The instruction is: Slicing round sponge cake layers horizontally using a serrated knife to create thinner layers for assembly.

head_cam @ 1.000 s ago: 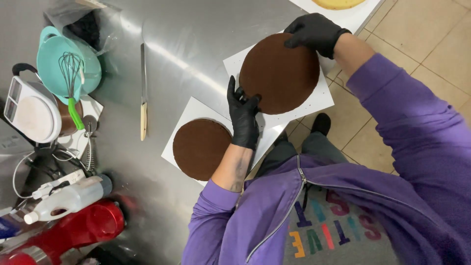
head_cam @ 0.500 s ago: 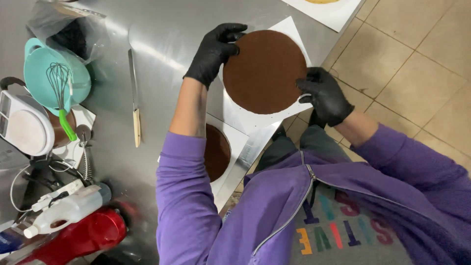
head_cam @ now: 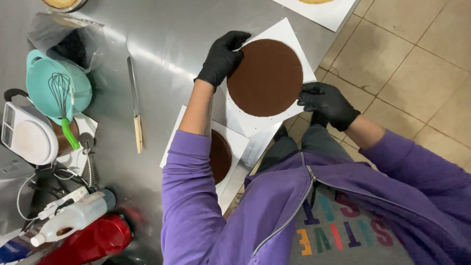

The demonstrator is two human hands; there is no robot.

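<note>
A large round brown cake layer (head_cam: 267, 76) lies on a white square board (head_cam: 289, 37) near the edge of the steel table (head_cam: 162, 49). My left hand (head_cam: 223, 56), in a black glove, grips the layer's far left edge. My right hand (head_cam: 327, 104), also gloved, holds its near right edge, over the table's rim. A second, smaller brown cake layer (head_cam: 220, 156) rests on another white board (head_cam: 177, 142), partly hidden under my left forearm.
A long knife (head_cam: 135, 105) lies left of the boards. Further left are a teal bowl with a whisk (head_cam: 59, 88), a white scale (head_cam: 27, 132), a white bottle (head_cam: 73, 216) and a red container (head_cam: 93, 240). Another white board (head_cam: 326, 12) sits at the top. Tiled floor (head_cam: 417, 64) is right.
My hands have shifted around the large layer: the left went from its near edge to its far left edge, the right from the far edge to the near right.
</note>
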